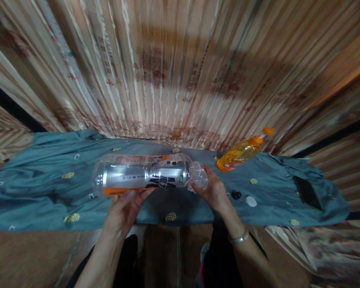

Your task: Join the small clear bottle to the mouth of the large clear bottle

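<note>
A large clear plastic bottle [135, 174] with a silver, black and orange label is held on its side above the cloth. My left hand [124, 206] grips its lower side near the base, with the thumb and fingers against the label. At the narrow end, a crumpled-looking clear plastic piece [199, 176] sits against the bottle. My right hand [214, 190] has thumb and fingers closed round that clear piece. Whether it is part of the bottle or separate, I cannot tell. A bracelet is on my right wrist.
A bottle of orange liquid [238, 155] with an orange pump-style top stands at the back right. A small black object [236, 195], a white round lid [251, 201] and a phone [307, 193] lie on the teal cloth [48, 200]. A patterned curtain [168, 80] hangs behind.
</note>
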`<state>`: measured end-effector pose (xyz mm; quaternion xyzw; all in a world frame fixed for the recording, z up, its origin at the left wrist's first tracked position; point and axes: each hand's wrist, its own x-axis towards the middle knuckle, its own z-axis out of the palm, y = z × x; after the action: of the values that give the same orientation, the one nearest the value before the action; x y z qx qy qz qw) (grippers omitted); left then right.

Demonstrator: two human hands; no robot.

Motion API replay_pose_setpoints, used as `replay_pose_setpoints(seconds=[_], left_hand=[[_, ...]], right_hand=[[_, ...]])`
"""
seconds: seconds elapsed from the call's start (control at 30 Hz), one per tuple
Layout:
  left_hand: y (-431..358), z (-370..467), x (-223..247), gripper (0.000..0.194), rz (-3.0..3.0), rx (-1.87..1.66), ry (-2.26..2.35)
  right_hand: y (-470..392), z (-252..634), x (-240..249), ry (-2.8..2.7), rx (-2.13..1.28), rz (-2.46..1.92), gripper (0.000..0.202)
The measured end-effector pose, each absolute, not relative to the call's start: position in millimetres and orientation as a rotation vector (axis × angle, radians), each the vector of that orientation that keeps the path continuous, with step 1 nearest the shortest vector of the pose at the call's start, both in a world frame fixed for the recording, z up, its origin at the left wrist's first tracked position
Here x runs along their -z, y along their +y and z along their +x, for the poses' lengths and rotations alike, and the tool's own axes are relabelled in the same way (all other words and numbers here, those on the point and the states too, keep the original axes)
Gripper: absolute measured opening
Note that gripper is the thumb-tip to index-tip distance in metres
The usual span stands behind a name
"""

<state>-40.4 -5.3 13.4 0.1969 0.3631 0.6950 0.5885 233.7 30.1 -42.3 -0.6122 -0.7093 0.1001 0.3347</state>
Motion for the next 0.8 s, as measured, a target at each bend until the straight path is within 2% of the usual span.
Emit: replay_pose_setpoints(seconds=[0.13, 0.4, 0.6, 0.8], left_hand=[[-6, -42, -13, 0.051, 0.465, -1.609, 0.860], [-6, -45, -9, 0.047, 0.473, -1.606, 0.859], [-6, -51, -3, 0.035, 0.501, -1.551, 0.810], [-6, -45, -11, 0.048, 0.457, -1.602, 0.786]], right_hand=[[30, 234, 42, -1.867, -0.264, -1.596, 0.069], [29, 232, 39, -1.865, -0.294, -1.589, 0.069], [29, 231, 42, -1.858, -0.268, -1.573, 0.068], [29, 231, 43, -1.856, -0.264, -1.572, 0.068]])
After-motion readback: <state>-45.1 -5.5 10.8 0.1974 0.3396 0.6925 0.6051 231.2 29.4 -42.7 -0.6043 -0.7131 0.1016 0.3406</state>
